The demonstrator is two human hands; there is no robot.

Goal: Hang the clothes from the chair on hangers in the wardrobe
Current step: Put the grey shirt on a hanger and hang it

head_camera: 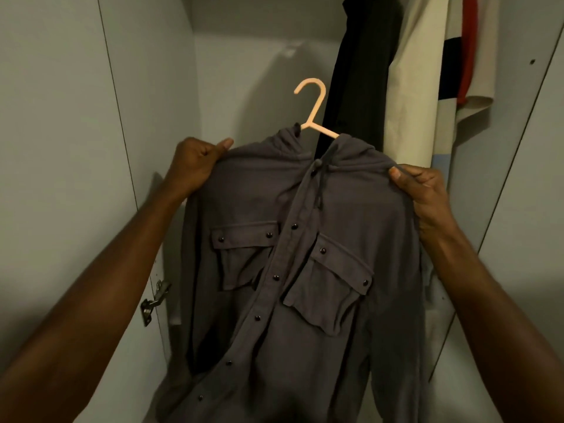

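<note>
A dark grey hooded shirt (293, 270) with snap buttons and two chest pockets sits on a pale peach plastic hanger (316, 111), whose hook sticks up free above the collar. My left hand (195, 166) grips the shirt's left shoulder, thumb on top. My right hand (424, 190) pinches the right shoulder. I hold the shirt up in front of the open wardrobe (244, 56). The rail is out of view.
A black garment (363, 71) and a cream garment (418, 87) with red and dark stripes hang at the wardrobe's right side. The left door panel (61, 117) carries a metal hinge (154, 300). The right door edge (518, 148) stands close beside my right hand.
</note>
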